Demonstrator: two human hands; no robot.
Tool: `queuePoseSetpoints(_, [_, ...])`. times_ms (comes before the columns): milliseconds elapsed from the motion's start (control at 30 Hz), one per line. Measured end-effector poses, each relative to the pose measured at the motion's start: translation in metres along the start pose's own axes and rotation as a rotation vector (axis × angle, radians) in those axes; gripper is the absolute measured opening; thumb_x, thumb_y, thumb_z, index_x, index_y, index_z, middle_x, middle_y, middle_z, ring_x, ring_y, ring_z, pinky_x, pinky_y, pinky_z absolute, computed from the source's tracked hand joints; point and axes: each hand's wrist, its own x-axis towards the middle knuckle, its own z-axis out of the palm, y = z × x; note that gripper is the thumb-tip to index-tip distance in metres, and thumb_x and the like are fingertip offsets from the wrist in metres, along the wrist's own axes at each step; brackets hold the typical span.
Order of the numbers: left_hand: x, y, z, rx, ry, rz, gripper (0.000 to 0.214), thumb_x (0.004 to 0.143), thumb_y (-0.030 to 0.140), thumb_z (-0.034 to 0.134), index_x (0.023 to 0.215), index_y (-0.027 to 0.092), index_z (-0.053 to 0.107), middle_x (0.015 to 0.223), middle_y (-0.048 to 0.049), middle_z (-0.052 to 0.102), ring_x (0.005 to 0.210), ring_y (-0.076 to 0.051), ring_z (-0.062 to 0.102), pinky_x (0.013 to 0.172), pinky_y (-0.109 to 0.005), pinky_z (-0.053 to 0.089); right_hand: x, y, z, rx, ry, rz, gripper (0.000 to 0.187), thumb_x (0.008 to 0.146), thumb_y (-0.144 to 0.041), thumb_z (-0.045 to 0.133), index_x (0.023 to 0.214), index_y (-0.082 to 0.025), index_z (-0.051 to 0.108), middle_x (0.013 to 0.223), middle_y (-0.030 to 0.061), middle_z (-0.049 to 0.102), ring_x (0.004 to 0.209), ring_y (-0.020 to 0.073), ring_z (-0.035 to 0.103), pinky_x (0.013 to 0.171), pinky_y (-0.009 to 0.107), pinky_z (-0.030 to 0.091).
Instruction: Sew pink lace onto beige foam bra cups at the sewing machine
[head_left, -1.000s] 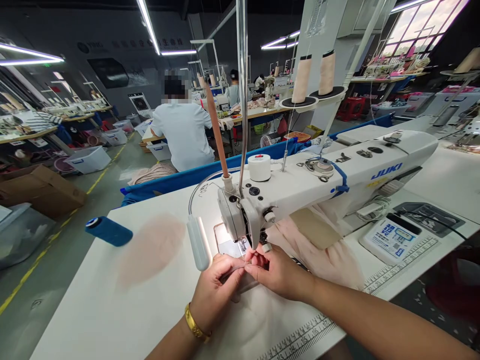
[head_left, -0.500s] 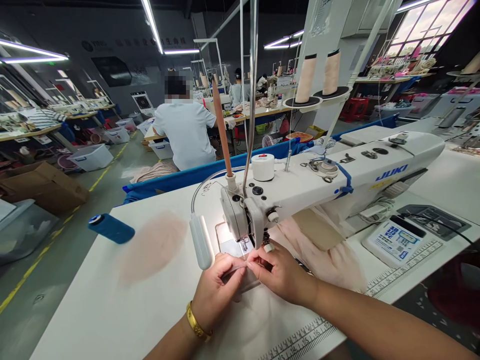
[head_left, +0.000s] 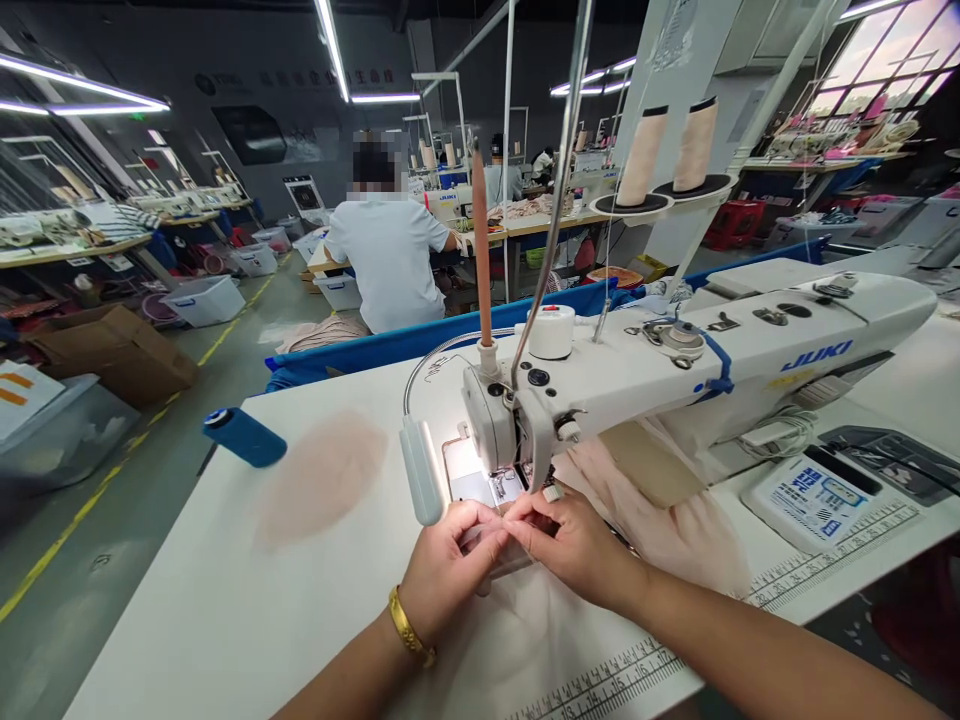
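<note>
My left hand [head_left: 454, 560], with a gold bracelet [head_left: 406, 625] at the wrist, pinches a sheer pale fabric [head_left: 536, 615]. Fingertips of my right hand [head_left: 574, 545] press on the same fabric, meeting the left fingertips just in front of the presser foot. The fabric's lower part drapes over the tabletop toward me. Above and behind my hands stands the white sewing machine [head_left: 645, 385], its needle area lit by a small grey lamp [head_left: 421, 472]. What lies right between my fingertips is partly hidden.
A blue thread cone [head_left: 246, 437] and a thin oval beige piece [head_left: 324, 478] lie on the left tabletop. More beige fabric [head_left: 697, 535] is bunched under the machine arm, near a white labelled box [head_left: 810, 495]. A ruler strip [head_left: 622, 680] runs along the front edge. A person [head_left: 386, 260] sits ahead.
The view has shifted, so the machine and table appear further right. My fingertips have drawn closer together on the fabric, still in front of the presser foot.
</note>
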Motion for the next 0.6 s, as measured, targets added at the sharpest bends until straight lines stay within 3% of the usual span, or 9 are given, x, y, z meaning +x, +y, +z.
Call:
queuePoseSetpoints(233, [0.006, -0.008, 0.005, 0.53, 0.15, 0.285, 0.028, 0.09, 0.033, 0.056, 0.065, 0.021, 0.055, 0.069, -0.0013, 0.061, 0.073, -0.02, 0.058, 0.072, -0.033, 0.044, 0.004, 0.004, 0.01, -0.317, -0.005, -0.024, 0.017, 0.088, -0.015, 0.058, 0.073, -0.022, 0.056, 0.07, -0.0009, 0.062, 0.077, 0.0196, 0.058, 0.069, 0.03, 0.04])
queuePoseSetpoints(400, [0.005, -0.008, 0.008, 0.825, 0.286, 0.4, 0.004, 0.088, 0.025, 0.062, 0.087, 0.021, 0.06, 0.09, -0.0039, 0.066, 0.08, -0.024, 0.06, 0.078, -0.039, 0.039, 0.006, 0.006, 0.014, -0.429, -0.013, 0.044, 0.011, 0.091, -0.013, 0.056, 0.084, -0.021, 0.058, 0.075, -0.0003, 0.063, 0.074, 0.019, 0.058, 0.069, 0.03, 0.037])
queuePoseSetpoints(500, [0.001, -0.007, 0.008, 0.946, 0.368, 0.592, 0.007, 0.09, 0.017, 0.059, 0.095, 0.02, 0.063, 0.101, -0.0065, 0.069, 0.086, -0.025, 0.06, 0.081, -0.039, 0.037, 0.007, 0.01, 0.014, -0.428, 0.002, 0.047, 0.01, 0.092, -0.012, 0.057, 0.094, -0.021, 0.06, 0.079, 0.0001, 0.064, 0.077, 0.0195, 0.059, 0.071, 0.03, 0.037])
queuePoseSetpoints(600, [-0.002, -0.007, 0.008, 1.032, 0.297, 0.737, 0.024, 0.099, 0.01, 0.046, 0.088, 0.021, 0.066, 0.09, -0.0029, 0.072, 0.08, -0.022, 0.059, 0.079, -0.037, 0.035, 0.007, 0.013, 0.013, -0.44, 0.001, -0.013, 0.011, 0.094, -0.013, 0.056, 0.091, -0.021, 0.061, 0.078, 0.0001, 0.064, 0.079, 0.0201, 0.059, 0.071, 0.03, 0.037])
